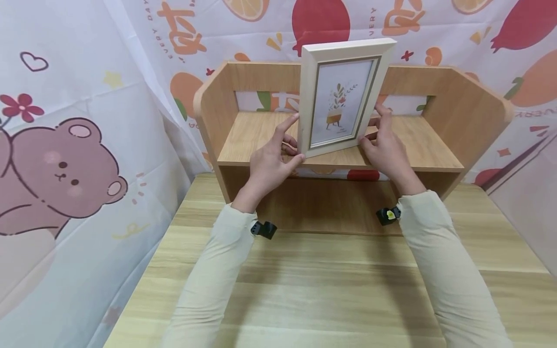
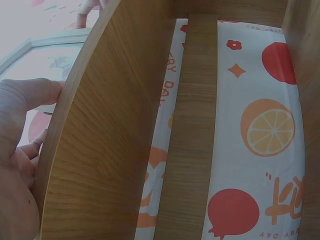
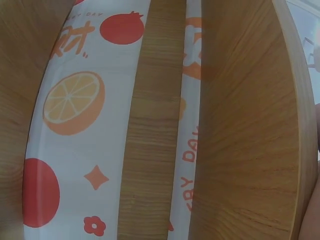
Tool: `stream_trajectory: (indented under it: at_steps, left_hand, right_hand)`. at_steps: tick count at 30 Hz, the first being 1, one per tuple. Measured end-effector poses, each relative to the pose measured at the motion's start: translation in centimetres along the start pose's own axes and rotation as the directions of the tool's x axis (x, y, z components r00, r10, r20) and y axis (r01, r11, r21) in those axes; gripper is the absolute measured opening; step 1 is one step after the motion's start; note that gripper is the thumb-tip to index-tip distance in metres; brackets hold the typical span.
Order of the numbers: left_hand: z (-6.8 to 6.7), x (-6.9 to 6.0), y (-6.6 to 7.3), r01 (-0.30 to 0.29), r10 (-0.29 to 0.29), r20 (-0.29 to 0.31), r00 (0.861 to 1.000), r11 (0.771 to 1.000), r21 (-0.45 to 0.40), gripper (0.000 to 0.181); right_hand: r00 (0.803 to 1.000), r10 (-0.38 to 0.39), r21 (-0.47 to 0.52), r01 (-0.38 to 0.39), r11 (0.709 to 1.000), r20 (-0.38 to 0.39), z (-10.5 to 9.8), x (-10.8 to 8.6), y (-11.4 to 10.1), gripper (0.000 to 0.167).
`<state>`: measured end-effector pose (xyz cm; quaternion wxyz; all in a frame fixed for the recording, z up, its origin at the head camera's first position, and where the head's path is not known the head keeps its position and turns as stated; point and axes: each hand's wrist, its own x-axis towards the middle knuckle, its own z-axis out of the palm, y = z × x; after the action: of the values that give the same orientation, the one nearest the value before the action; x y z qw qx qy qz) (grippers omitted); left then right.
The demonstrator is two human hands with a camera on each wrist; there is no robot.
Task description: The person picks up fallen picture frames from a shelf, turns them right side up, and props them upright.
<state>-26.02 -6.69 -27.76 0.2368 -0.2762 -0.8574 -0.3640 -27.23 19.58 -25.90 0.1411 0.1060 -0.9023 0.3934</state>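
Observation:
A picture frame point(image 1: 307, 96) with a cream border stands slightly tilted on the upper board of a wooden desk shelf point(image 1: 417, 140). Its picture shows a potted plant. At the frame's lower left corner, my left hand point(image 1: 271, 162) holds the edge between thumb and fingers. My right hand point(image 1: 387, 147) grips the lower right side, its thumb at the front and some fingers hidden behind. In the left wrist view, the left hand point(image 2: 17, 135) is partly cut off beside the shelf board point(image 2: 100, 130). Only a sliver of the right hand point(image 3: 311, 215) appears in the right wrist view.
The shelf's raised side panels point(image 1: 478, 106) flank the upper board. Below it is a lower compartment point(image 1: 326, 208). The shelf stands on a wood-grain table point(image 1: 304, 290). Behind hangs a fruit-print cloth point(image 1: 261, 38), and a bear-print cloth point(image 1: 87, 266) hangs at the left.

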Motion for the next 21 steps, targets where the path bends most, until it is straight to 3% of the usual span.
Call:
stream_trajectory:
  at_steps: [21]
  left_hand:
    - [0.0,0.0,-0.1,-0.003,0.003,-0.002,1.000,1.000,0.012,0.075]
  right_hand:
    - [0.998,-0.018,0.152,0.009,0.988,0.056,-1.3,-0.4,-0.3,0.066]
